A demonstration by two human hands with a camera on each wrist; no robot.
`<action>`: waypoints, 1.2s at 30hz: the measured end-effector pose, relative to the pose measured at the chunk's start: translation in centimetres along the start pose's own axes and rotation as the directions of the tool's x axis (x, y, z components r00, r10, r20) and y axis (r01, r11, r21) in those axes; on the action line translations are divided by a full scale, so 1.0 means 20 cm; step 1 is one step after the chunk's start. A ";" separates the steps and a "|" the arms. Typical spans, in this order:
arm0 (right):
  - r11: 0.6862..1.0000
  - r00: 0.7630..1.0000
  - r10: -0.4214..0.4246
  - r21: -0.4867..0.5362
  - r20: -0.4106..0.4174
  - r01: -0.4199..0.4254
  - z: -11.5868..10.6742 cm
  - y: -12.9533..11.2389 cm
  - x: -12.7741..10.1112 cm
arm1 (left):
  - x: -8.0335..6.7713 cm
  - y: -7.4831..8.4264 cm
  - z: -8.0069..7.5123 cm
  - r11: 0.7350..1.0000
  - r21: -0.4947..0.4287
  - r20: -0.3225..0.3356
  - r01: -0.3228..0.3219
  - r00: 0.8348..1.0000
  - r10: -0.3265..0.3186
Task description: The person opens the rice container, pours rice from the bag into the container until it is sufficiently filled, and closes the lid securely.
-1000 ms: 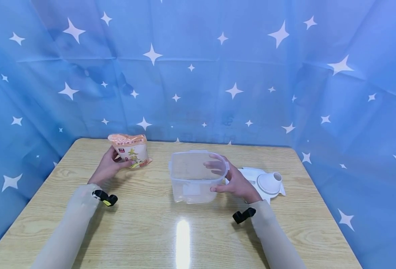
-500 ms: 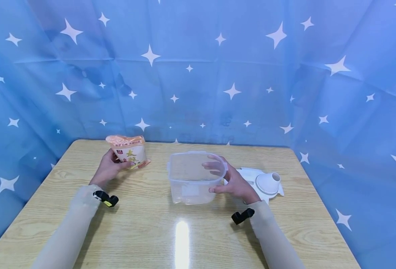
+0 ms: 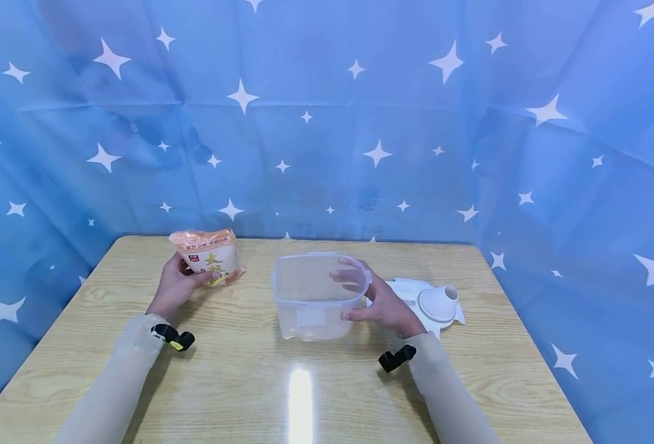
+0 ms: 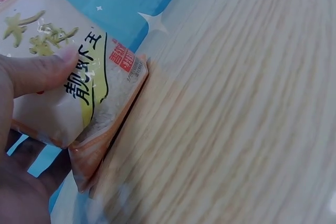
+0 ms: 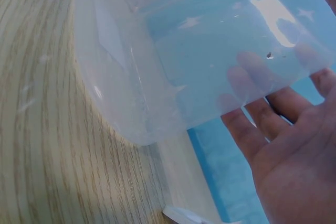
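My left hand [image 3: 173, 287] grips a white-and-orange bag of rice [image 3: 216, 254] near the table's back left. In the left wrist view the thumb [image 4: 44, 72] lies across the printed front of the bag [image 4: 123, 85], whose lower edge meets the tabletop. White grains show through a see-through part. At the middle stands a clear plastic container [image 3: 313, 322] without a lid. My right hand [image 3: 389, 306] holds its right side, thumb at the front and the other fingers behind. Through the wall of the container [image 5: 173, 77], the right wrist view shows fingertips pressed against the far side.
Right of my right hand lies a white plastic part [image 3: 438, 303] with a round, spout-like opening; the forearm and hand partly cover it. A blue curtain [image 3: 327, 154] with white stars hangs behind the wooden table [image 3: 232, 382]. Black wrist cameras sit on both sleeves.
The head view has tilted up slightly, so the whole scene sits a little lower and further left. Both hands keep their holds on the bag of rice and the plastic container.
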State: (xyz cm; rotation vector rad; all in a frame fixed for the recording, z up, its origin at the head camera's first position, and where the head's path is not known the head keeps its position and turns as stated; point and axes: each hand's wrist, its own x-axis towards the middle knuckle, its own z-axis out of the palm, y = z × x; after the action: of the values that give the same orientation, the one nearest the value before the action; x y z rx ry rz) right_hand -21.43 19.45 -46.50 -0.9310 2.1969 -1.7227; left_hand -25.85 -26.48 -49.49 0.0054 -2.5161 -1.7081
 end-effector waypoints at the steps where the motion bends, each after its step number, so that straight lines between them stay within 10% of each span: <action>1: 1.000 1.000 0.003 -0.001 -0.001 -0.003 0.00 0.00 0.00 | -0.01 0.00 0.00 1.000 0.004 -0.005 -0.002 1.000 0.002; 36: 1.000 1.000 -0.002 -0.009 0.003 0.002 -0.01 0.01 0.01 | -0.22 0.21 0.00 0.999 0.047 0.004 0.004 1.000 -0.004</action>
State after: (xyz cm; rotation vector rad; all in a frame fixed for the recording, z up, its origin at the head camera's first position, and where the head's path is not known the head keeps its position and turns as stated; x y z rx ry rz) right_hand -21.65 19.50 -46.65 -0.9374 2.2040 -1.7129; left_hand -21.28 -24.62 -45.86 0.0103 -2.5604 -1.6522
